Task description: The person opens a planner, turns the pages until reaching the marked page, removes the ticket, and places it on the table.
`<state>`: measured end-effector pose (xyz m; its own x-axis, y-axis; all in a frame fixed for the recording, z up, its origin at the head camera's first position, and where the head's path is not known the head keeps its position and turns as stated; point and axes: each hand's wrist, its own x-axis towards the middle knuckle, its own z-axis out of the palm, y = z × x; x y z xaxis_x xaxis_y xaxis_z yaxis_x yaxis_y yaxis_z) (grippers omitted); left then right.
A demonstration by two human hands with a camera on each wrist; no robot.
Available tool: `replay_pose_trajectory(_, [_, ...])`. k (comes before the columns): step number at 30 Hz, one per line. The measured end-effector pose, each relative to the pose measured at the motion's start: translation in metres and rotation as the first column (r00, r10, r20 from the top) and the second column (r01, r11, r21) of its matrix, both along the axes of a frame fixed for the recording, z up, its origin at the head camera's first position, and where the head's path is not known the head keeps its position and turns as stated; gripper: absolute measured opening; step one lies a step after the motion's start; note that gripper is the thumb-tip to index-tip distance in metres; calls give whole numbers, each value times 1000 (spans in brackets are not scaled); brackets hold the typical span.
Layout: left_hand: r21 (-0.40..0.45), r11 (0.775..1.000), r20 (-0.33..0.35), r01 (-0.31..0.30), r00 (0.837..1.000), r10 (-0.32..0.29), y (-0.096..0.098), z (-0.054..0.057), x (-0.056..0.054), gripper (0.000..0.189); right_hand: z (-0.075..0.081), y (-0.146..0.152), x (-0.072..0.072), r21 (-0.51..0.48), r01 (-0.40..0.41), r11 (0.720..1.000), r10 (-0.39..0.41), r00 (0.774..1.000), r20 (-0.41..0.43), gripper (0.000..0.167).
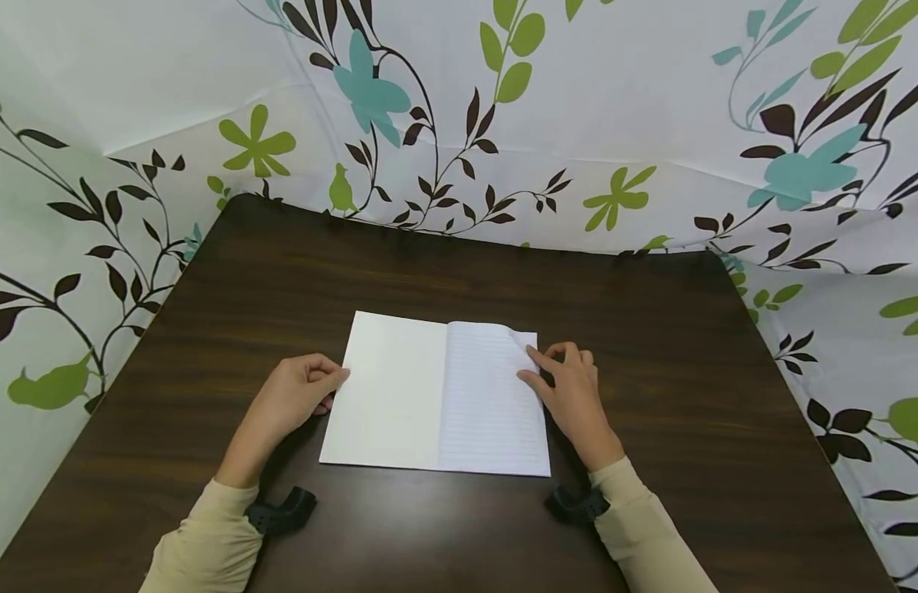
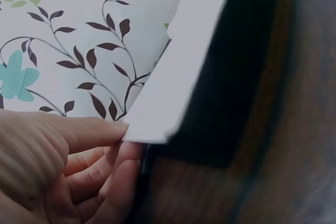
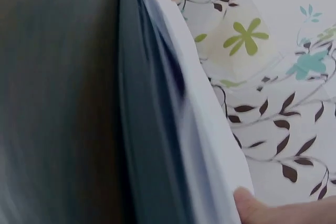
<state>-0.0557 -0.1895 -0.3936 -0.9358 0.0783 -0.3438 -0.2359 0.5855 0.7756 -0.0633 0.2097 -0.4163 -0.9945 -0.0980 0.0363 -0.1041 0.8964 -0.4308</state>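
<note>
An open notebook shows a blank white side at left and a ruled page at right. My left hand pinches the left edge of the blank side between thumb and fingers. In the left wrist view the thumb of the left hand lies over the white cover edge, with fingers curled beneath. At the ruled page's right edge, my right hand holds the paper with thumb and index finger, and the top right corner bends slightly. Pages fan apart in the right wrist view, the right thumb on their edge.
The notebook is over a dark wooden table, tilted up toward me in the wrist views. White cloth with leaf, flower and bird prints surrounds the table's back and sides. A black wrist mount sits under each sleeve.
</note>
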Motion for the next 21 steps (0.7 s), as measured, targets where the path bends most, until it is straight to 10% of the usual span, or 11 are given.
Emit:
replay_pose_trajectory(7, [-36, 999, -29, -1, 1000, 0, 1, -1, 0, 28, -1, -9, 5, 25, -20, 1000, 24, 983, -182, 39])
replay_pose_trajectory(12, [-32, 999, -41, -1, 999, -1, 2, -2, -1, 26, 2, -11, 3, -150, 4, 989, -29, 985, -167, 52])
replay_pose_trajectory(21, [-23, 1000, -40, -6, 999, 5, 0, -2, 0, 27, 4, -12, -14, -533, 191, 824, -187, 980, 62, 68])
